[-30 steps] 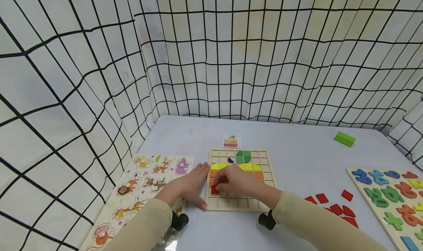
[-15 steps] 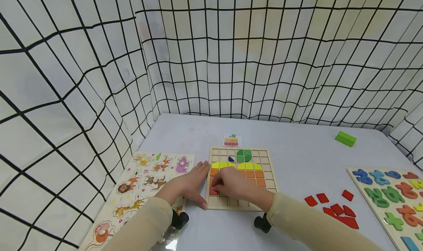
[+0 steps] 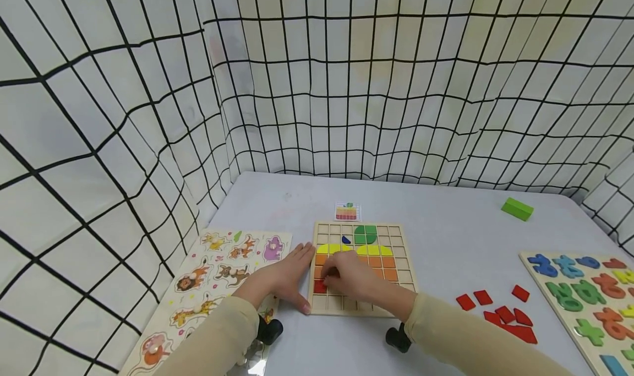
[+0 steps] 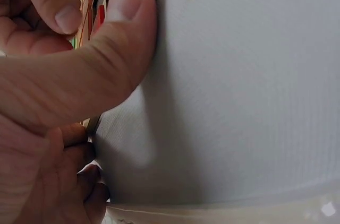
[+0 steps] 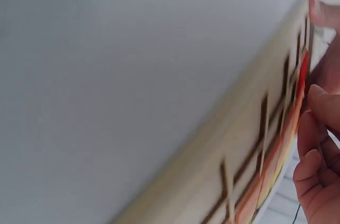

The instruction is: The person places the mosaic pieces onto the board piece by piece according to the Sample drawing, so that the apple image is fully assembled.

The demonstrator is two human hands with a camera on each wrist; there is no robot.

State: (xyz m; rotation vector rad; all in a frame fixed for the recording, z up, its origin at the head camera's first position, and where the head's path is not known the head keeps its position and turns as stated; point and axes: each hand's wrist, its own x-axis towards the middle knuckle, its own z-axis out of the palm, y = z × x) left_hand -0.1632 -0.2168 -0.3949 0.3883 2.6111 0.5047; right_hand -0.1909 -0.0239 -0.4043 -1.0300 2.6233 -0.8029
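Note:
A square wooden grid board lies before me, with yellow, orange and green tiles and a small blue one in its cells. My left hand rests along its left side, fingers stretched out at the upper edge and thumb at the lower corner. A red square tile sits in a cell of the leftmost column, under the orange rows. My right hand hovers just right of that tile, fingers loosely curled and fingertips slightly off it. The right wrist view shows those fingertips close beside the red tile.
Several loose red pieces lie to the right. A number puzzle board is at the far right, an animal puzzle board at the left. A small picture card lies behind the grid; a green block is at the back right.
The right hand pinched the red tile over the board a second ago, set it in the left column, and has now come off it slightly to the right. The left hand stayed put.

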